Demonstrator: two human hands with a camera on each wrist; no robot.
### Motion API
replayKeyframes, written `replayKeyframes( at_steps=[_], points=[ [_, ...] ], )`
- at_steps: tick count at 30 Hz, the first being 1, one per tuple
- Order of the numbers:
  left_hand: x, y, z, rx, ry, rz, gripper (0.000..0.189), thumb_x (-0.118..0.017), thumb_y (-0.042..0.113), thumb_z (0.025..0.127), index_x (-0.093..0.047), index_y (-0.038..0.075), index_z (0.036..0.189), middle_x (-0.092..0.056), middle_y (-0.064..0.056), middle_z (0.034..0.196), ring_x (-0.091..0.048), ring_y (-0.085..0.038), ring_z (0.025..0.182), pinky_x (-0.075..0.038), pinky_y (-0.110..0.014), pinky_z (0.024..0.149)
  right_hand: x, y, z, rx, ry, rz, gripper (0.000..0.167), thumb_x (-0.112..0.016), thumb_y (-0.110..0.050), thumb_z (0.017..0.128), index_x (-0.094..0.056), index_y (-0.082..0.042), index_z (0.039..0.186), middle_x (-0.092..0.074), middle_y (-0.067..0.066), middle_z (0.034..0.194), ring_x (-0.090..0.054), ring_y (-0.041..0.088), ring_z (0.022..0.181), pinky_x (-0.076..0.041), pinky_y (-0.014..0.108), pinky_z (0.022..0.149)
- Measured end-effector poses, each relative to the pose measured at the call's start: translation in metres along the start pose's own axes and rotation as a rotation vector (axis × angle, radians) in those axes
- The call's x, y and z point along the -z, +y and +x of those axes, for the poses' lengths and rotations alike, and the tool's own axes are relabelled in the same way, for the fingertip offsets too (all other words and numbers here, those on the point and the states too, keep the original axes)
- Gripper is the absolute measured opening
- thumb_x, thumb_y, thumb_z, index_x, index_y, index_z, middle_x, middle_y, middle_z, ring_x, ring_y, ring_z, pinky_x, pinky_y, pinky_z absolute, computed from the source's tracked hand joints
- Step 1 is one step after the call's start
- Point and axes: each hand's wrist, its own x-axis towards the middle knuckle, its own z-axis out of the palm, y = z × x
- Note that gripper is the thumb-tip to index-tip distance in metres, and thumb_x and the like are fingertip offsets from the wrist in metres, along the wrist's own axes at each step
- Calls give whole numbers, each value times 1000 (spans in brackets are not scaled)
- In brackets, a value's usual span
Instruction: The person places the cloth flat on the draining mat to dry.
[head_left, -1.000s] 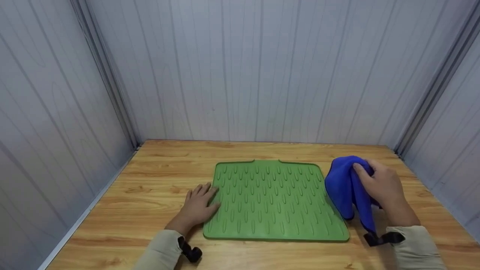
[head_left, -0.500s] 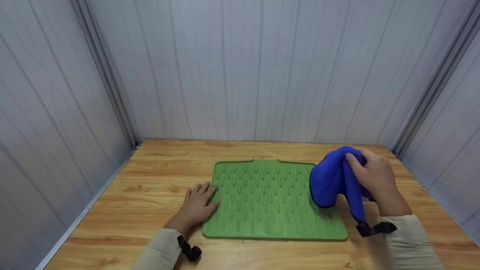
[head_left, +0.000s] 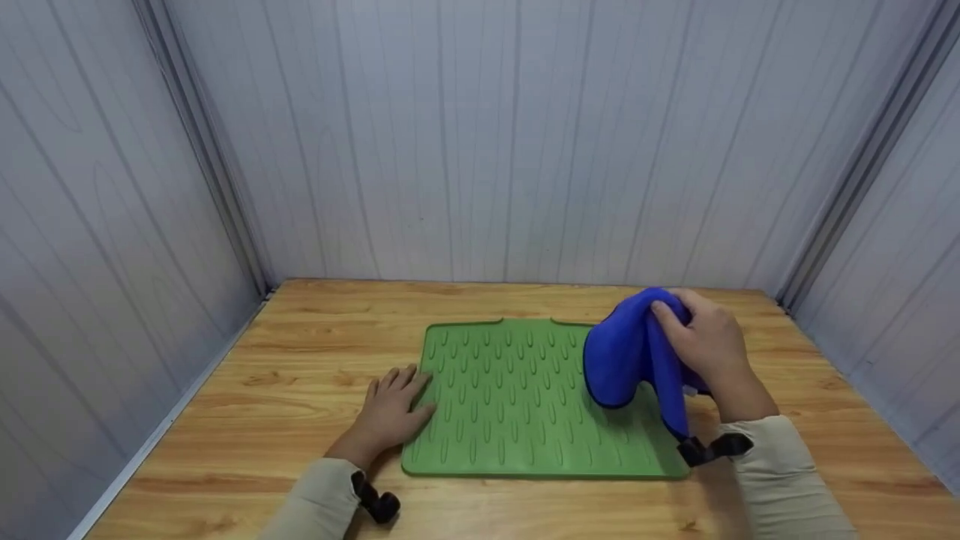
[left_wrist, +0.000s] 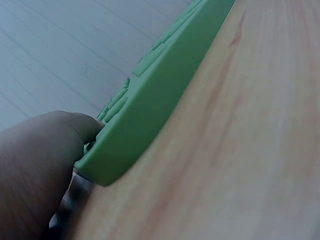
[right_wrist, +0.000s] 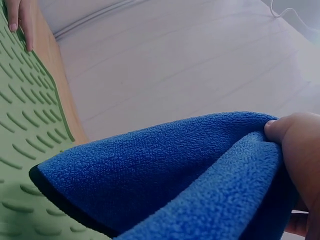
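Observation:
A green ridged mat (head_left: 510, 405) lies flat on the wooden table, a raised rim along its edges. My left hand (head_left: 390, 411) rests at the mat's left edge with fingers spread, thumb and fingertips overlapping the rim. In the left wrist view the thumb (left_wrist: 45, 145) touches the mat's corner (left_wrist: 145, 115). Over the right part of the mat my right hand (head_left: 709, 337) pinches a blue cloth (head_left: 622, 352) with dark edging. The cloth (right_wrist: 165, 165) hangs in folds below thumb and fingers; in the right wrist view its fluffy pile shows.
The wood-grain table (head_left: 300, 360) extends around the mat on all sides. Pale panelled walls (head_left: 480, 150) stand behind it and at both sides. A black wrist mount (head_left: 379, 502) sits at the left cuff and another mount (head_left: 712, 448) at the right cuff.
My right hand has carried the blue cloth leftward and slightly up, from beside the mat's right edge to over its right part. The left hand stays at the left edge.

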Motion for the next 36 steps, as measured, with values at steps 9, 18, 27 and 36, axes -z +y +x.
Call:
replayKeyframes(
  at_steps=[9, 18, 27, 36],
  points=[
    [1, 0, 1, 0, 4, -4, 59, -53, 40, 103, -44, 12, 154, -32, -19, 161, -20, -45, 150, -8, -66, 118, -16, -21, 6, 34, 7, 42, 38, -63, -31, 100, -70, -2, 123, -70, 23, 117, -65, 45, 107, -49, 60, 92],
    [2, 1, -1, -1, 3, -16, 59, -53, 39, 103, -44, 12, 154, -32, -18, 162, -20, -44, 150, -7, -66, 118, -31, -38, 11, 22, -21, 70, 38, -63, -30, 101, -69, -2, 125, -70, 23, 119, -65, 43, 108, -49, 59, 93],
    [2, 0, 0, 10, 15, 4, 59, -52, 39, 103, -43, 14, 155, -30, -17, 163, -18, -45, 150, -4, -67, 117, -45, -50, 16, 20, -20, 107, 37, -64, -29, 100, -70, -3, 125, -70, 22, 120, -64, 42, 110, -48, 58, 95],
    [1, 0, 0, 47, -2, 17, 60, -48, 44, 104, -41, 17, 157, -22, -21, 165, -9, -46, 152, 3, -67, 117, -54, -59, 18, 16, -18, 135, 36, -65, -30, 99, -71, -4, 123, -71, 20, 118, -66, 40, 108, -50, 56, 93]
  ],
)
